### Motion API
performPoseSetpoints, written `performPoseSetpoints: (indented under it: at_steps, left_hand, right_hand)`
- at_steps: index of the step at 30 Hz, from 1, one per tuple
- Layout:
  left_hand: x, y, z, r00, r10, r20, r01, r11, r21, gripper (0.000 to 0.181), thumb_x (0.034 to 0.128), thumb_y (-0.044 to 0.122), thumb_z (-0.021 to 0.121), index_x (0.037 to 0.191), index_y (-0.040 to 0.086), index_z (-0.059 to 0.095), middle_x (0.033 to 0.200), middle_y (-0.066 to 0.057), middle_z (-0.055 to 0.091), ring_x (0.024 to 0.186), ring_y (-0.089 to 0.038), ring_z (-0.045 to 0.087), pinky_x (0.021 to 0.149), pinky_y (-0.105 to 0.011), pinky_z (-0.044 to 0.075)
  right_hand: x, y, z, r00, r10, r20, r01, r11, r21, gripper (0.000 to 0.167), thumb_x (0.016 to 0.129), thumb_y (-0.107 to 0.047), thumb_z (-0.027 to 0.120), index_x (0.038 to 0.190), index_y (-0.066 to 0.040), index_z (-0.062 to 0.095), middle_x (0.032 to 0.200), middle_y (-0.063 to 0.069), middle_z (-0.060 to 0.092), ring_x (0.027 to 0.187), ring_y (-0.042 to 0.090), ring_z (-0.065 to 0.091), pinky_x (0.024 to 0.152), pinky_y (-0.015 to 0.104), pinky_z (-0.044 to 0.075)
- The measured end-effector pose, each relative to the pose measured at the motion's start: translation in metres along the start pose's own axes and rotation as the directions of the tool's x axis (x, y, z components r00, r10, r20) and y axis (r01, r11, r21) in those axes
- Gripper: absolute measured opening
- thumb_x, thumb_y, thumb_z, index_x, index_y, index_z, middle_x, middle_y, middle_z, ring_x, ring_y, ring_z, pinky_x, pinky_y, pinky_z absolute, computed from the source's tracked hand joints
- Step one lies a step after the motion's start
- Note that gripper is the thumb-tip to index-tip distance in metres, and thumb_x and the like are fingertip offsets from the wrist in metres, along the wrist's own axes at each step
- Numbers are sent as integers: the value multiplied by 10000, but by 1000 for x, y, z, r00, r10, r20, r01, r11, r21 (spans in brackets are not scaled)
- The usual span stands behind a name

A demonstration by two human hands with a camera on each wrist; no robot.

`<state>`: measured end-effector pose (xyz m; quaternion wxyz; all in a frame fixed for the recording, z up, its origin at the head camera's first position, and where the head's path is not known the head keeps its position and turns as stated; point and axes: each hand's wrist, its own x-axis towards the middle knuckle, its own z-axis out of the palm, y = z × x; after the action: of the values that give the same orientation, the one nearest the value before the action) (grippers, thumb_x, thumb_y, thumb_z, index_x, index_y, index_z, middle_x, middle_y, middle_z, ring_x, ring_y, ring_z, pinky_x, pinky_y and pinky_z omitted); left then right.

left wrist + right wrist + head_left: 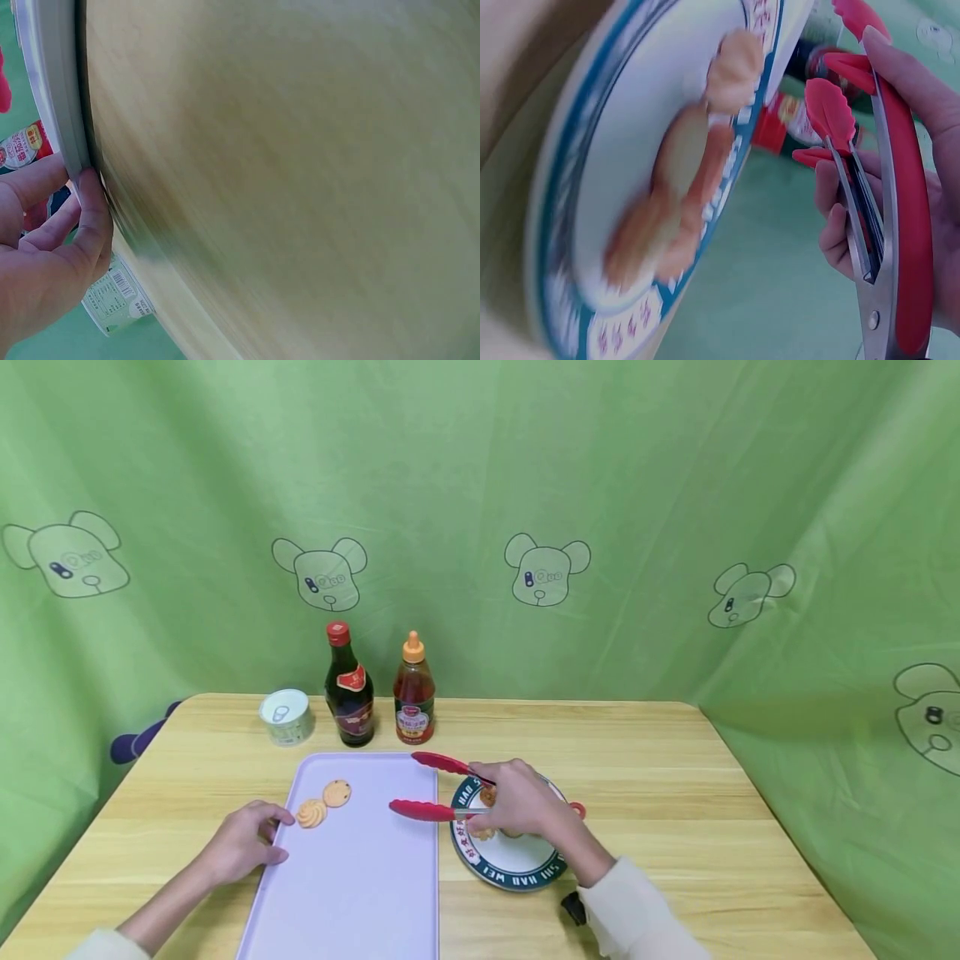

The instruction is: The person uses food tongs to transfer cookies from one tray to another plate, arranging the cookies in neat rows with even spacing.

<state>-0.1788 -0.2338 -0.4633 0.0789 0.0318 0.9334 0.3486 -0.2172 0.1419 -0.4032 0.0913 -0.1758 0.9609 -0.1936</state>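
Note:
My left hand (242,843) pinches the left rim of a pale lilac tray (352,893); the left wrist view shows thumb and fingers on its edge. On the tray lie a swirled cookie (311,813) and a round cookie (337,792), touching or nearly so. My right hand (517,797) grips red-tipped metal tongs (907,232) above a round plate (519,882) with a dark green lettered rim. The tong tips are spread apart over the tray's right side, with nothing between them. Several cookies (681,150) sit on the plate, partly hidden by the hand in the head view.
Behind the tray stand a tin can (287,717), a dark bottle with a red cap (349,689) and a sauce bottle with an orange cap (414,693). A green curtain (465,485) hangs behind the wooden table (637,752).

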Motion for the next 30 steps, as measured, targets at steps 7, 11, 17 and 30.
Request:
performPoseSetpoints:
  at_steps: [7, 11, 17, 30]
  left_hand:
    - [0, 1, 0, 1000, -5, 2, 5, 1000, 1, 411, 657, -36, 778, 1044, -11, 642, 941, -90, 579, 793, -170, 546, 594, -218, 465]
    - [0, 1, 0, 1000, -5, 1, 5, 1000, 2, 411, 656, -38, 777, 1043, -12, 640, 947, -95, 580, 797, -172, 548, 599, -219, 467]
    - [1, 0, 0, 1000, -13, 4, 13, 1000, 4, 415, 658, -28, 777, 1049, -9, 639, 958, -100, 585, 804, -175, 554, 617, -226, 474]
    - [1, 1, 0, 1000, -15, 5, 15, 1000, 5, 409, 660, -24, 777, 1046, -3, 642, 955, -95, 582, 804, -173, 549, 617, -226, 466]
  right_hand:
    - [19, -29, 17, 998, -65, 16, 65, 998, -1, 826, 667, -436, 825, 1356, -101, 515, 1113, 86, 677, 634, 98, 502, 490, 206, 379]
    - [30, -42, 27, 996, -82, 19, 83, 996, -19, 807, 667, -428, 826, 1345, -108, 529, 990, 45, 674, 680, 102, 506, 577, 228, 443]
    - [44, -57, 39, 994, -112, 8, 113, 991, -69, 765, 668, -441, 823, 1318, -130, 563, 1192, 53, 667, 859, 109, 564, 776, 267, 513]
    - [56, -68, 50, 992, -120, 40, 122, 989, -82, 658, 715, -383, 806, 1291, -147, 591, 1223, 59, 656, 739, 100, 540, 602, 204, 437]
